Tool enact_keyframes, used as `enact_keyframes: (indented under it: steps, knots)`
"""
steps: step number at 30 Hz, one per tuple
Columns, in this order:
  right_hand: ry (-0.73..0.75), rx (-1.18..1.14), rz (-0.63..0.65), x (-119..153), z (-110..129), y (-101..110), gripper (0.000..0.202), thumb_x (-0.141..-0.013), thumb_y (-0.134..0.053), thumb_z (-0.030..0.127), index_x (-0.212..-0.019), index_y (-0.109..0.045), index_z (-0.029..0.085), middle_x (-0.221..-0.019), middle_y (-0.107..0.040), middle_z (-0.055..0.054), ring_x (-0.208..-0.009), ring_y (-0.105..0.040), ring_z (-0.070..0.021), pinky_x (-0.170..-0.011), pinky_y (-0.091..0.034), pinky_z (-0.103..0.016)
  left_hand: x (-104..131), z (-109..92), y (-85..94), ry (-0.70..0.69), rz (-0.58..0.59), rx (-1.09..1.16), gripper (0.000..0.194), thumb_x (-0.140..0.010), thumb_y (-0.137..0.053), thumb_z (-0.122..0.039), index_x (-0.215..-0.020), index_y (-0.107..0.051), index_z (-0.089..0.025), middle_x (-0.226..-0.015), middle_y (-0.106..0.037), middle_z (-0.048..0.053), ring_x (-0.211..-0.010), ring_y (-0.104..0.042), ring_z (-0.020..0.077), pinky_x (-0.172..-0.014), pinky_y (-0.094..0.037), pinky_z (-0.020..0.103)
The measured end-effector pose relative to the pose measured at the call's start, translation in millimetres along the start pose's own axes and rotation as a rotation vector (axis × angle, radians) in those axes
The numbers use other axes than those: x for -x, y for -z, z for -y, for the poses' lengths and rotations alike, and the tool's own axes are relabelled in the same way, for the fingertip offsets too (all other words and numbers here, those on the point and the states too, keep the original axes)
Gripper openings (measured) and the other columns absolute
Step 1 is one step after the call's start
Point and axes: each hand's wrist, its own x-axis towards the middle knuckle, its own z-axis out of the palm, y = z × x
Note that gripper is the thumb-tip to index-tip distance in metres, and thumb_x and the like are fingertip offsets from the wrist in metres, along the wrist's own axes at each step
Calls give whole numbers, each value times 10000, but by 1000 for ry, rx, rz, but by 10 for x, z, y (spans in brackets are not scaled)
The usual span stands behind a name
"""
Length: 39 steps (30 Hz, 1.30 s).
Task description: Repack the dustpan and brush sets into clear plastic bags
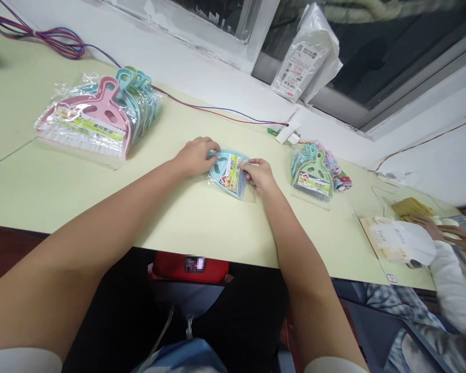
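A small light-blue dustpan and brush set (220,171) in a clear plastic bag lies on the pale table in front of me, its printed label turned sideways. My left hand (198,155) grips its handle end, fingers curled over it. At the brush end, my right hand (259,173) pinches the edge of the wrapped set between thumb and fingers. The handle is mostly hidden under my left hand.
A row of bagged dustpan sets (89,116), pink at the front, stands at left; a smaller group (314,176) stands right. Cables (217,111) run along the wall. A white package (297,65) leans at the window. At far right a co-worker's hands (450,233) are near a printed bag (384,238).
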Motion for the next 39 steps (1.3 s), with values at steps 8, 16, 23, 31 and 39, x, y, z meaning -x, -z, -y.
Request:
enact_keyframes:
  steps: [8,16,23,31,39]
  knots:
    - [-5,-8,-20,-35,-42,6,349,-747,-814,200,-945,-529,239,-550,-534,84,-413,-433,-79,-366,-234,-163,17,-24,6,5,-3,-17,384,-905,-555,-359,-1242,-710,-257,-1312,-661,103,-1240,-573,327,-1082,-428,491]
    - [-24,-30,-65,-2,-19,-21,284,-739,-762,137,-880,-536,235,-562,-536,69,-428,-446,-87,-365,-237,-167,28,-71,23,20,0,-32,376,-918,-541,-355,-1237,-708,-248,-1294,-663,110,-1233,-575,330,-1068,-436,495]
    - [9,-22,-127,15,-36,-72,219,-679,-747,152,-844,-609,190,-642,-587,50,-455,-414,-57,-391,-275,-169,34,-93,0,43,-2,-49,377,-920,-532,-338,-1246,-699,-243,-1313,-655,115,-1230,-565,338,-1047,-438,503]
    - [15,3,-109,-42,-82,-73,142,-667,-716,149,-791,-651,177,-571,-548,53,-442,-394,-68,-380,-249,-188,52,-140,36,54,20,-66,405,-964,-478,-433,-1261,-686,-251,-1338,-643,106,-1248,-559,324,-1045,-430,477]
    - [23,26,-106,-31,-65,-68,122,-712,-727,145,-796,-644,175,-617,-583,41,-455,-427,-65,-382,-266,-189,79,-304,39,119,68,-130,624,-860,-561,-668,-1316,-648,-252,-1393,-588,117,-1287,-517,374,-1071,-369,515]
